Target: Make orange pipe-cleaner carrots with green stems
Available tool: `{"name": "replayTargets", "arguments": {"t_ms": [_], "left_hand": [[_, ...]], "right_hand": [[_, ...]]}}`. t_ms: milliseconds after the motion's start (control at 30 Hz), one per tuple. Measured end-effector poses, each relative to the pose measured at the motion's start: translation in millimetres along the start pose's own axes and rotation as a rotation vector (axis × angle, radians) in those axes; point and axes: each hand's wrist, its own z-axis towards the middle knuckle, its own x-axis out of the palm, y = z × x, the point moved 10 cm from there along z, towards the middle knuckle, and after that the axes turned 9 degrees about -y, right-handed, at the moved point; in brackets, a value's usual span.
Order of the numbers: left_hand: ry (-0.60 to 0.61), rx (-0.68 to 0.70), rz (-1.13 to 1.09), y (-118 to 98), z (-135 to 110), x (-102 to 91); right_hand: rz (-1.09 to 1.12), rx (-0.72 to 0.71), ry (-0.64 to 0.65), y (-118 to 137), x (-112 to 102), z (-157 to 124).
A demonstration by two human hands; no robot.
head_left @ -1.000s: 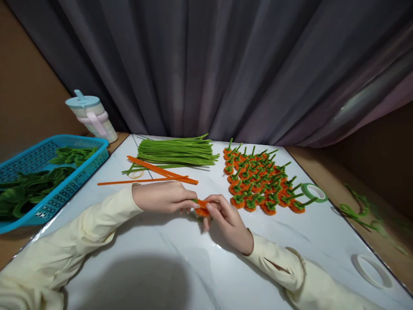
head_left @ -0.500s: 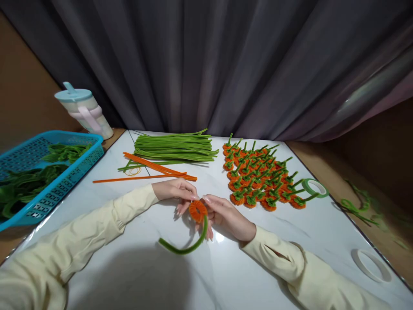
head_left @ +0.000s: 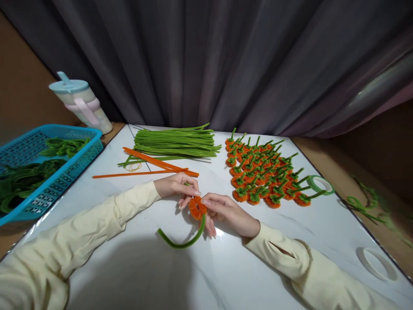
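Note:
Between my two hands is an orange pipe-cleaner ring [head_left: 197, 208], coiled round like a small flower. A green pipe cleaner [head_left: 183, 246] is joined to it and curves down and left in a loose arc. My left hand [head_left: 179, 186] pinches the ring's upper left edge. My right hand [head_left: 222, 211] grips its right side between thumb and fingers. A short green tip shows by my left fingers. Behind my left hand lie orange pipe cleaners [head_left: 155, 159], with a bundle of green pipe cleaners [head_left: 174, 143] beyond them.
Finished orange-and-green pieces [head_left: 258, 172] stand in rows at the right. Beside them are a green tape roll [head_left: 320, 185] and a white ring [head_left: 377, 263]. At left are a blue basket [head_left: 69, 172] with green loops and a tumbler [head_left: 82, 103]. A curtain [head_left: 193, 64] hangs behind.
The orange ring has turned slightly in my fingers, and my right thumb now lies over its upper right edge. The view has shifted a little.

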Motion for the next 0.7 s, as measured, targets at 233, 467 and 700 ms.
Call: {"name": "replayTargets", "arguments": {"t_ms": [233,467,700], "left_hand": [[-0.040,0.022,0.055,-4.3,-0.2,1.2],[-0.073,0.041,0.080,-4.6,1.1,0.9],[-0.060,0.027,0.080,-3.8,0.0,2.9]], "right_hand": [[-0.053,0.010,-0.030,-0.1,-2.0,-0.3],[-0.176,0.040,-0.026,-2.4,-2.1,-2.2],[-0.190,0.059,-0.023,-3.9,-3.3,-2.4]]}}
